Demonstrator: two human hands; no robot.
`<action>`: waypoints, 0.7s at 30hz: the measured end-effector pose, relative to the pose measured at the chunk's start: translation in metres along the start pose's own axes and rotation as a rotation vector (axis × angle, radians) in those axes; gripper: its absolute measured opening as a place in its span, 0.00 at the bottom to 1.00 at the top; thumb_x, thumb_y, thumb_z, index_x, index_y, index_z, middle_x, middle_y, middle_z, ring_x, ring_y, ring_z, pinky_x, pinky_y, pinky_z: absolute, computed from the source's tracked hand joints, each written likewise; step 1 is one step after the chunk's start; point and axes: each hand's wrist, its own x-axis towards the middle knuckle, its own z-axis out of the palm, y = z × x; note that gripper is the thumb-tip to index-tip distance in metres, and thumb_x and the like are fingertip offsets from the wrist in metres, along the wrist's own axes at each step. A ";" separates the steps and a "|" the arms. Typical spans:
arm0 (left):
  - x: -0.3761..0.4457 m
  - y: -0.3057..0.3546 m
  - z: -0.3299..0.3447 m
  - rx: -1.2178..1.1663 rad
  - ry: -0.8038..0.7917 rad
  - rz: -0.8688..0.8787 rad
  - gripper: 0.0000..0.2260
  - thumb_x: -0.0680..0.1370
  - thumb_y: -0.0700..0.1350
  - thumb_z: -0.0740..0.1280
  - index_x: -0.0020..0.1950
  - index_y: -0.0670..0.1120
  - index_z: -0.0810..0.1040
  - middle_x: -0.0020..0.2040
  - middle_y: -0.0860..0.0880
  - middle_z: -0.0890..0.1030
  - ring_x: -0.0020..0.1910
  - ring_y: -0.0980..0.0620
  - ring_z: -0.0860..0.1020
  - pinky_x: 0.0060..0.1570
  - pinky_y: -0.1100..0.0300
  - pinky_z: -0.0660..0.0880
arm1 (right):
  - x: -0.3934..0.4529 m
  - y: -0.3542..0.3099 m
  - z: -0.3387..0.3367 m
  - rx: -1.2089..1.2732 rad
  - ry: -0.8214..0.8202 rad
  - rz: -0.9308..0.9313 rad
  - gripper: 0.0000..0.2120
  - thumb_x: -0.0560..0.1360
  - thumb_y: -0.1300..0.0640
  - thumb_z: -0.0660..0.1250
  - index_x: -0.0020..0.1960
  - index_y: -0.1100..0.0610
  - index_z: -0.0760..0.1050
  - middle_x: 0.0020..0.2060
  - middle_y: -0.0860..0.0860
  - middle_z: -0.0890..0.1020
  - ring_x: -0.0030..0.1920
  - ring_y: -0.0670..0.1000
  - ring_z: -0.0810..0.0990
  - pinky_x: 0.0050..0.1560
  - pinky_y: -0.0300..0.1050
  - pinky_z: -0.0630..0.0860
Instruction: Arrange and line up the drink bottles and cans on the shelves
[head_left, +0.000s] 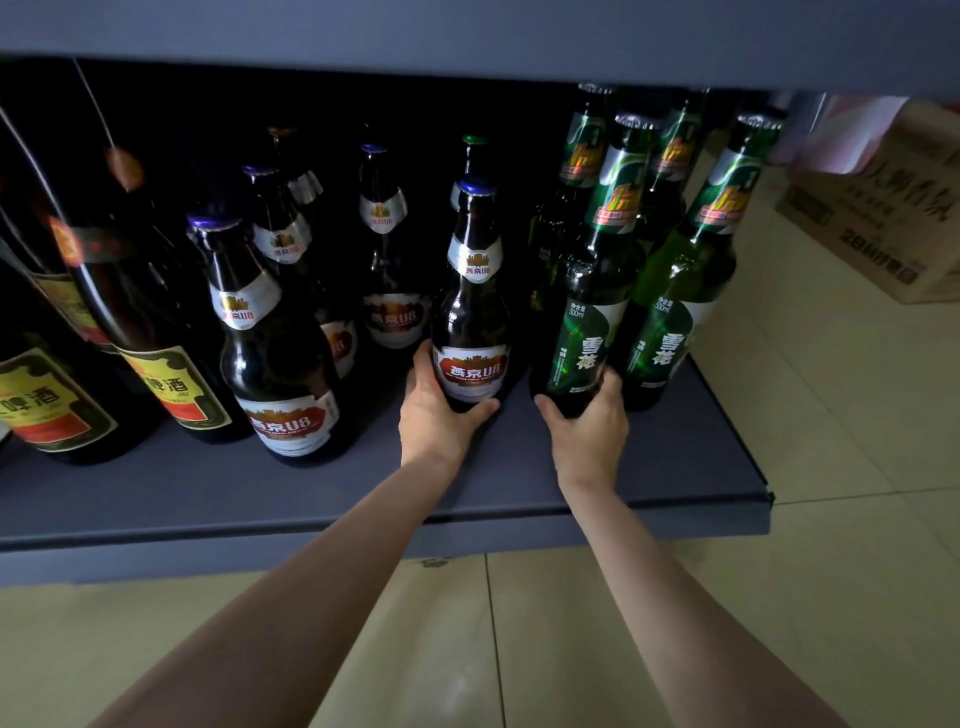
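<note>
Two bottles held: one in each hand, both standing on the dark shelf (675, 457) near its front edge, toward the right end
Brown bottle (471, 317): upright, blue cap, red and white label, just left of the green one
Left hand (434, 410): wrapped round the bottom of the brown bottle, thumb at the front under the label, fingers round the left side
Green bottle (587, 322): dark green, silver cap, tipped a little to the right
Right hand (589, 421): curled round the bottom of the green bottle, thumb on the left, fingers on the right
Other green bottles (680, 291): one just right of the held one, at the right edge of the shelf, more behind
Other brown bottles (275, 353): same label, one to the left nearer the front edge, more behind it in the dark
Big bottles with yellow labels (156, 332): at the left end of the shelf
Cardboard box (883, 208): on the tile floor (571, 649), off to the right of the shelf
</note>
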 end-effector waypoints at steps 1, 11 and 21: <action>0.000 0.001 0.001 -0.003 0.004 0.005 0.40 0.66 0.43 0.77 0.72 0.46 0.59 0.67 0.47 0.70 0.66 0.49 0.69 0.59 0.62 0.66 | 0.000 0.001 0.000 -0.004 0.005 -0.006 0.32 0.67 0.58 0.75 0.65 0.65 0.67 0.60 0.58 0.76 0.62 0.58 0.72 0.63 0.47 0.68; -0.004 0.001 -0.009 0.084 -0.108 0.028 0.38 0.70 0.42 0.73 0.75 0.46 0.55 0.69 0.46 0.69 0.69 0.47 0.67 0.65 0.58 0.64 | -0.003 0.000 0.001 -0.052 0.009 -0.052 0.30 0.68 0.56 0.75 0.64 0.66 0.67 0.59 0.58 0.75 0.62 0.57 0.72 0.60 0.46 0.68; -0.053 -0.004 -0.106 0.081 0.137 0.198 0.09 0.75 0.39 0.66 0.54 0.45 0.72 0.39 0.55 0.78 0.39 0.58 0.77 0.38 0.75 0.69 | -0.061 -0.026 -0.019 0.064 0.015 -0.227 0.20 0.69 0.62 0.73 0.56 0.65 0.70 0.49 0.53 0.71 0.44 0.50 0.75 0.44 0.47 0.77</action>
